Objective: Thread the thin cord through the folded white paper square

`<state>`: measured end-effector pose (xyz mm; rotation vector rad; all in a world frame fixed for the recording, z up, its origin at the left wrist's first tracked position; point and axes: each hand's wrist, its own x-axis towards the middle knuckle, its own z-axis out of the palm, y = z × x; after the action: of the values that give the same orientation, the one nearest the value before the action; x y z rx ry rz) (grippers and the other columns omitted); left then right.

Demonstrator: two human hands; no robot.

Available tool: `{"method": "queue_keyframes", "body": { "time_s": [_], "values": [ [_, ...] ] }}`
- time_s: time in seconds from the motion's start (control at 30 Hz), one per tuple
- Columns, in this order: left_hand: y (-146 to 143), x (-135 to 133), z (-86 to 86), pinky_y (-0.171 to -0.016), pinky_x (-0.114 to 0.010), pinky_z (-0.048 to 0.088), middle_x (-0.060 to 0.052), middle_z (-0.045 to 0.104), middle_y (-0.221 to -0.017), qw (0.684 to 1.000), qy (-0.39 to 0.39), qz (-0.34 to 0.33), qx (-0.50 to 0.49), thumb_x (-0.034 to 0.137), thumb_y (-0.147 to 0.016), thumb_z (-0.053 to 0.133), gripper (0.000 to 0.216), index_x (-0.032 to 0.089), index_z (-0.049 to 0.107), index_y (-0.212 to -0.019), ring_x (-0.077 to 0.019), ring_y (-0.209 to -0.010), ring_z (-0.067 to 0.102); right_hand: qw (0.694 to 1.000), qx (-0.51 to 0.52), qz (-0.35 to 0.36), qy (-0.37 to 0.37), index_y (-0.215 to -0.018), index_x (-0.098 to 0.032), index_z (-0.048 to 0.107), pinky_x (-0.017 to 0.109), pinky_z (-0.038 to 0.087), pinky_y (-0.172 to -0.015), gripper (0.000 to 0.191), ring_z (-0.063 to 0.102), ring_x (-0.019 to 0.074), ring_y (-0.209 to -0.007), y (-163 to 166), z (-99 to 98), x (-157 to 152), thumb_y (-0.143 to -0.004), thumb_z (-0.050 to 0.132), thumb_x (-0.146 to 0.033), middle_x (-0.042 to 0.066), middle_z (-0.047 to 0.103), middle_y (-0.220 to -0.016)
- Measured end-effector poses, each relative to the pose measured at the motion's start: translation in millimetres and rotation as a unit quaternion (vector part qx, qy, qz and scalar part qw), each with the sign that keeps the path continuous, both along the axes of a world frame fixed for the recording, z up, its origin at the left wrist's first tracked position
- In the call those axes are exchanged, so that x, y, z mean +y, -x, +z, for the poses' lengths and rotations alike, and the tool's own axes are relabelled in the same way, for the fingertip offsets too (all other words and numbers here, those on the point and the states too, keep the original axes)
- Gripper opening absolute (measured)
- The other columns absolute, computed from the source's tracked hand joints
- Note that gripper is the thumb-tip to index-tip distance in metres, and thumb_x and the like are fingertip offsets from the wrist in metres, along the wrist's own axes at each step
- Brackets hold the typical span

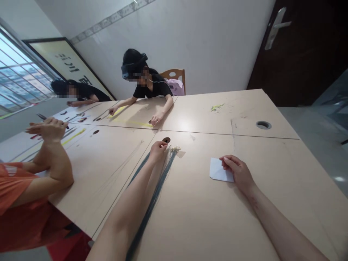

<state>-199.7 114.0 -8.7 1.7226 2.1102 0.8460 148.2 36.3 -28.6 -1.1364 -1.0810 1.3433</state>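
My left hand [158, 150] reaches out over the table with its fingers pinched at the far end of a bundle of thin dark blue wires [152, 197]. The bundle runs back along my forearm, and its tips carry small pale metal terminals [174, 148]. What exactly the fingers pinch is too small to see. My right hand [238, 172] rests on a small white paper packet [217, 169], fingers curled over its right edge.
The light wooden table [206, 217] has cable holes [263, 125]. A person in an orange shirt [16, 188] sits at my left with raised hands. Two people across the table work on wires. A wooden chair [175, 75] and a dark door [301, 47] stand behind.
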Motion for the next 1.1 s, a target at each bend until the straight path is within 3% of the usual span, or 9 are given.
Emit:
{"method": "queue_keyframes", "body": {
  "time_s": [0.2, 0.37, 0.53, 0.9, 1.1],
  "values": [
    [2, 23, 6.3, -0.061, -0.026, 0.039, -0.006, 0.063, -0.076, 0.999, -0.008, -0.001, 0.045, 0.033, -0.068, 0.056, 0.022, 0.017, 0.067, -0.077, -0.0171, -0.069, 0.055, 1.0, 0.004, 0.008, -0.003, -0.078, -0.02, 0.065, 0.025, 0.038, -0.062, 0.023, 0.048, 0.0126, -0.065, 1, 1.3, 1, -0.077, 0.057, -0.041, 0.001, 0.054, -0.069],
    [0, 32, 8.5, -0.062, -0.027, 0.036, -0.006, 0.064, -0.073, 0.997, 0.002, -0.006, 0.072, 0.036, -0.067, 0.057, 0.021, 0.017, 0.067, -0.067, -0.019, -0.071, 0.056, 1.0, 0.001, 0.004, -0.005, -0.077, -0.019, 0.066, 0.025, 0.038, -0.062, 0.025, 0.048, 0.0128, -0.064, 1, 2.8, 1, -0.076, 0.057, -0.043, 0.0, 0.055, -0.068],
    [0, 35, 5.8, -0.058, -0.027, 0.034, -0.006, 0.065, -0.065, 0.996, 0.032, -0.004, 0.078, 0.043, -0.066, 0.058, 0.028, 0.018, 0.068, -0.063, -0.0188, -0.065, 0.056, 1.0, 0.002, 0.002, -0.005, -0.078, -0.02, 0.066, 0.026, 0.038, -0.062, 0.026, 0.048, 0.0134, -0.065, 1, 2.9, 1, -0.075, 0.057, -0.044, 0.001, 0.055, -0.068],
    [-3, 36, -1.9, -0.056, -0.026, 0.033, -0.005, 0.065, -0.068, 0.997, 0.037, 0.017, 0.058, 0.039, -0.064, 0.058, 0.023, 0.017, 0.067, -0.066, -0.0179, -0.067, 0.056, 1.0, -0.002, -0.004, -0.002, -0.078, -0.02, 0.066, 0.026, 0.039, -0.062, 0.025, 0.049, 0.0134, -0.065, 0, 0.8, -1, -0.074, 0.058, -0.043, 0.001, 0.056, -0.068],
    [-5, 29, 11.3, -0.055, -0.025, 0.035, -0.004, 0.062, -0.065, 0.999, 0.017, 0.005, 0.031, 0.041, -0.067, 0.056, 0.026, 0.016, 0.064, -0.065, -0.016, -0.063, 0.054, 1.0, 0.001, -0.006, 0.0, -0.078, -0.019, 0.067, 0.026, 0.039, -0.062, 0.026, 0.049, 0.0138, -0.065, 0, 0.2, -1, -0.073, 0.059, -0.044, 0.002, 0.056, -0.068]
  ]
}}
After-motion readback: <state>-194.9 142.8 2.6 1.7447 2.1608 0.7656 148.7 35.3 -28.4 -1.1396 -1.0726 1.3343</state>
